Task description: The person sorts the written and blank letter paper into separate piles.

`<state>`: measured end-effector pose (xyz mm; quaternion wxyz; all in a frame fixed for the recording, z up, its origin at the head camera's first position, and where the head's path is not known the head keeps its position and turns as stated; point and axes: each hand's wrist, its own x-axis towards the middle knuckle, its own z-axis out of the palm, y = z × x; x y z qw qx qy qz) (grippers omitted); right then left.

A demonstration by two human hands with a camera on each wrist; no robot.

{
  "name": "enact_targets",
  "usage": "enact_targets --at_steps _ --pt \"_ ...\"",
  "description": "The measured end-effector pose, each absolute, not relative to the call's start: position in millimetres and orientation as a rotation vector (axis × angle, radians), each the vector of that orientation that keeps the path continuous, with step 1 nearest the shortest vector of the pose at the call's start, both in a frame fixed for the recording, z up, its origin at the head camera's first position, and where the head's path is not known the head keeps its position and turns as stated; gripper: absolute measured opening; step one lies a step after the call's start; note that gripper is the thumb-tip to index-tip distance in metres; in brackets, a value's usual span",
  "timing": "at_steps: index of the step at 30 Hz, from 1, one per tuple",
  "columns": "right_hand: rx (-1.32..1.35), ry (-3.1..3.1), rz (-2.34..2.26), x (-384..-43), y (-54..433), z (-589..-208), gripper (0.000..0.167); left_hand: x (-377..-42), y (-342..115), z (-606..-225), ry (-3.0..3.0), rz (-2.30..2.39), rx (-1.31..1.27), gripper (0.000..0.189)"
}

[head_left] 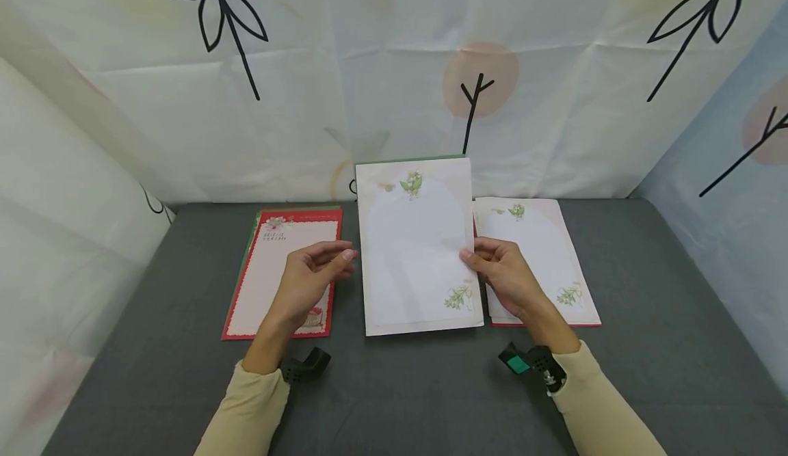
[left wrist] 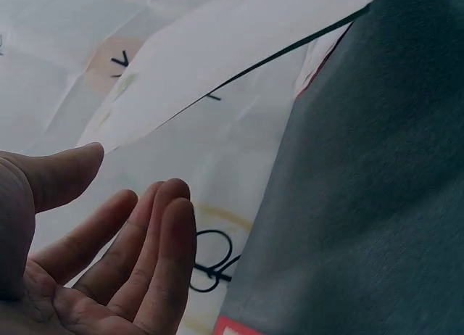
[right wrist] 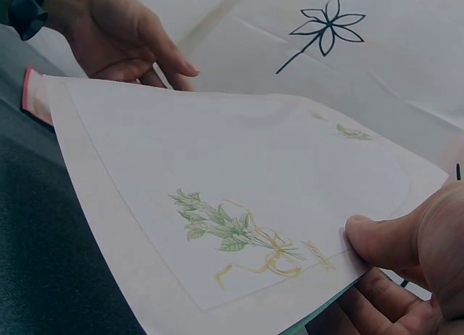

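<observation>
My right hand (head_left: 507, 275) pinches the right edge of a white sheet of stationery paper (head_left: 418, 251), thumb on its face and fingers behind. The sheet is held up off the table and carries green leaf sprigs at its top and lower right corner; a green layer shows along its top edge and underside. In the right wrist view a tied sprig (right wrist: 232, 230) is printed near the thumb. My left hand (head_left: 317, 275) is just left of the sheet, apart from it, fingers relaxed and holding nothing. It hovers over a red-bordered sheet (head_left: 280, 258).
Under the red-bordered sheet a green edge shows on the left. At the right lies a stack of white leaf-printed sheets (head_left: 529, 251) with a red edge below. The dark grey tabletop (head_left: 406, 394) ends at a white printed cloth backdrop (head_left: 295, 128).
</observation>
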<state>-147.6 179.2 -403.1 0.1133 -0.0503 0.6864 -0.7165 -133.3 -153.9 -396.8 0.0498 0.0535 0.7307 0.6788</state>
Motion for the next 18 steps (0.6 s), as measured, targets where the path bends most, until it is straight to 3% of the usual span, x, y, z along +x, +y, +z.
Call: enact_targets --at_steps 18 --pt "-0.187 1.991 -2.107 -147 175 -408 0.034 -129 -134 -404 2.187 2.108 0.099 0.033"
